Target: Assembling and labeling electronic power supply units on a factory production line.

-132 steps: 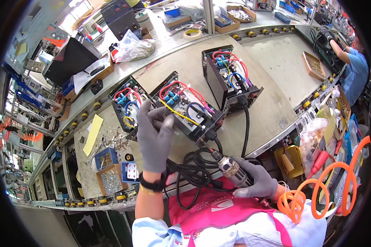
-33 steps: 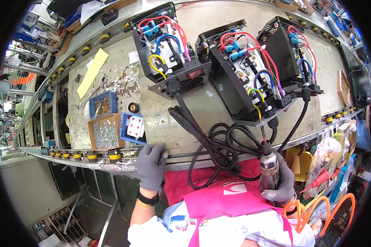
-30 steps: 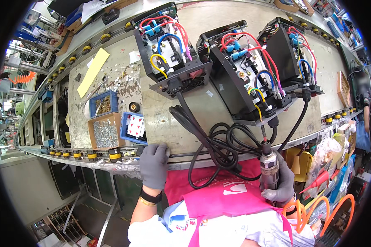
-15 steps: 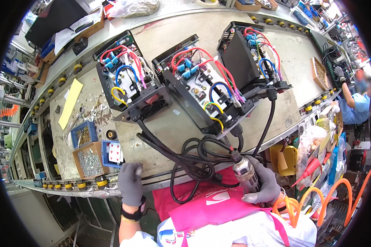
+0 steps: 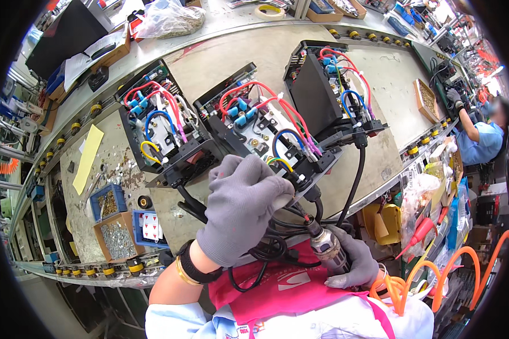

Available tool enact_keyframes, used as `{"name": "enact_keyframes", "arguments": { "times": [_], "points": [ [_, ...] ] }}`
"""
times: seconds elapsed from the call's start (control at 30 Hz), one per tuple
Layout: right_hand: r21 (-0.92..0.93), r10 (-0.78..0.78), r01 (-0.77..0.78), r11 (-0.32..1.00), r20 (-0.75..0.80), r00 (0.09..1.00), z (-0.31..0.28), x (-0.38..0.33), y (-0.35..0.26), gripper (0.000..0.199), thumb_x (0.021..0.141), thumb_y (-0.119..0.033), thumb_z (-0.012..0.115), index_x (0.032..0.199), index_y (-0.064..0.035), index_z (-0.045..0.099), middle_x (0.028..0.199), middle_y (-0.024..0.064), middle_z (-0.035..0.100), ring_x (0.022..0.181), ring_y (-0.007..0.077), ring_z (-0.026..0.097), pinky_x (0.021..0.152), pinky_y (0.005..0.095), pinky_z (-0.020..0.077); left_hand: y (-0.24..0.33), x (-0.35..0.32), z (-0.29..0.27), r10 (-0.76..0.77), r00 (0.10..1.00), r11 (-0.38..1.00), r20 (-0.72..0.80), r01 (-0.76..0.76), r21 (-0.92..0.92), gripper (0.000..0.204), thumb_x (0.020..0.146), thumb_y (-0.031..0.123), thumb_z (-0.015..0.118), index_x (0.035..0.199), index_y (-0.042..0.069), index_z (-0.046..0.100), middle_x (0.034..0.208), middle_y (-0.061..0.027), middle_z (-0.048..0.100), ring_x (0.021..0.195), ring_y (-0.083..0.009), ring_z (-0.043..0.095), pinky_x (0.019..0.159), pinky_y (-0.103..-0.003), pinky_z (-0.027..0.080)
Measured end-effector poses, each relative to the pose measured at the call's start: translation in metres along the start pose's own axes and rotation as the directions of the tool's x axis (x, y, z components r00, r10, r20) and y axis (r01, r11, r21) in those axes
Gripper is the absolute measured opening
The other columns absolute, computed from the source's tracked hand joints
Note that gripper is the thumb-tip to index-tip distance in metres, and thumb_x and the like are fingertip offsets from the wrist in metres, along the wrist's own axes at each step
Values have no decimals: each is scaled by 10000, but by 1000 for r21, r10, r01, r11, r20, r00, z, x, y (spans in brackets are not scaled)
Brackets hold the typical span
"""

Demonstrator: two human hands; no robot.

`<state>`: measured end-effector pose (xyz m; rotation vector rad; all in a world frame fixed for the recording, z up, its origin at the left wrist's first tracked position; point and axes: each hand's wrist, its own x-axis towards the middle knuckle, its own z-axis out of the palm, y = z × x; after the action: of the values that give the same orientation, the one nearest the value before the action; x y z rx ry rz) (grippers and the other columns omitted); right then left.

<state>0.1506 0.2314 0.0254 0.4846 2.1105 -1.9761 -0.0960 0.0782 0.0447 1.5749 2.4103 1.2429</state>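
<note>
While my left hand (image 5: 240, 206), in its grey knit glove, hangs over the near edge of the middle black open electrical box with coloured wiring (image 5: 260, 127), its fingers are curled loosely down toward the box's front corner; I cannot tell whether anything small is pinched under them. My right hand (image 5: 353, 263), also grey-gloved, is wrapped fully around the silver-barrelled powered screwdriver (image 5: 325, 246), held low against my pink apron (image 5: 283, 285), its bit angled up toward the same corner of the box and the fingertips of my left hand.

Just beneath both hands lies a tangle of black power cords (image 5: 277, 248), running up to the boxes. I count three of these open black boxes in a row on the worn grey workbench (image 5: 254, 56): the middle one I am at, a left one (image 5: 161, 127) and a right one (image 5: 331, 90), each with red, blue and yellow wires.

To my left, near the bench edge, sit three small trays: a blue tray of brass-coloured parts (image 5: 107, 201), a cardboard tray of silver screws (image 5: 117, 240), and a blue tray holding a white card with red marks (image 5: 151, 227). An orange coiled hose (image 5: 430, 282) loops at my right side. One other person in a blue shirt (image 5: 481, 141) works at the far right.
</note>
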Motion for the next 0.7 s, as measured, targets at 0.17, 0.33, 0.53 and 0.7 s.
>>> {"name": "enact_keyframes", "arguments": {
  "times": [0.17, 0.33, 0.53, 0.7],
  "points": [
    [-30, -16, 17, 999, 15, 1000, -2, 2, 3, 1078, 659, -412, 842, 1419, 109, 283, 1251, 190, 567, 1119, 225, 575, 979, 309, 411, -4, 10, 1, 33, 997, 999, 74, -34, 17, 111, 709, 228, 756, 800, 180, 717, 728, 1, 524, 729, -238, 501, 659, -367, 385],
    [-15, -20, 21, 1000, 19, 1000, -2, 4, 0, 1082, 652, -414, 842, 1419, 108, 286, 1256, 190, 565, 1129, 224, 571, 984, 311, 408, -5, 14, 1, 59, 992, 998, 114, -59, 2, 97, 702, 192, 751, 792, 183, 716, 732, -8, 517, 725, -249, 498, 643, -366, 394],
    [18, -14, 14, 1000, 8, 1000, -1, 2, 5, 1069, 647, -402, 842, 1414, 109, 302, 1264, 190, 564, 1139, 225, 566, 993, 315, 400, -4, 11, -9, 53, 971, 998, 232, -45, -39, 166, 745, 71, 697, 884, 159, 721, 790, -51, 532, 767, -274, 513, 678, -377, 432],
    [82, 51, -50, 995, 0, 999, -1, 1, 1, 1090, 576, -289, 898, 1425, 67, 316, 1234, 105, 558, 1127, 169, 525, 1001, 304, 369, 9, 1, -14, -15, 963, 997, 271, 36, -73, 232, 771, 50, 645, 995, 97, 684, 838, -95, 562, 801, -314, 550, 697, -406, 455]
  ]
}}
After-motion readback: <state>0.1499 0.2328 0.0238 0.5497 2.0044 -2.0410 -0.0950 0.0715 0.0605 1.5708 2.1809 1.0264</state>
